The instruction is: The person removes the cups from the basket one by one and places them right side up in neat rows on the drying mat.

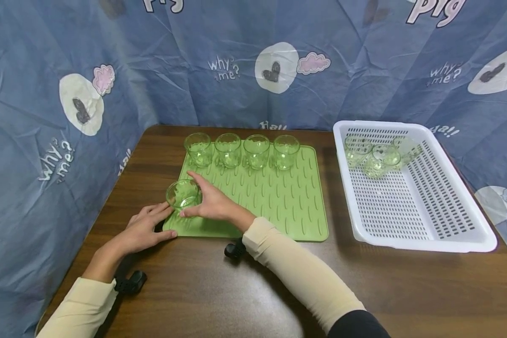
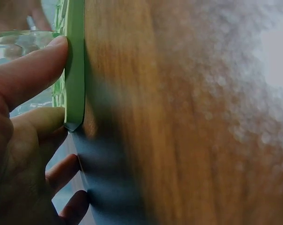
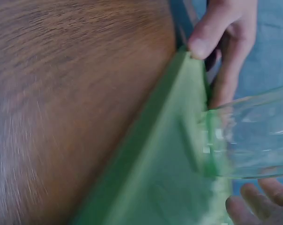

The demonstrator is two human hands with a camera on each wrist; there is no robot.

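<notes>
Head view: the white basket (image 1: 426, 245) (perforated) holds three glasses (image 1: 379, 162).

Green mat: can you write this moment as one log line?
right hand: around near glass, grip unclear | left hand: touches green mat at near-left corner | back row: four glasses | white basket: three glasses

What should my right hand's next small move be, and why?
I'd probably ease the right hand back from the front glass: it appears upright with its base on the green mat, like the four glasses in the row behind, and three more glasses are in the white basket. Whether the hand is gripping is hard to tell.
</notes>
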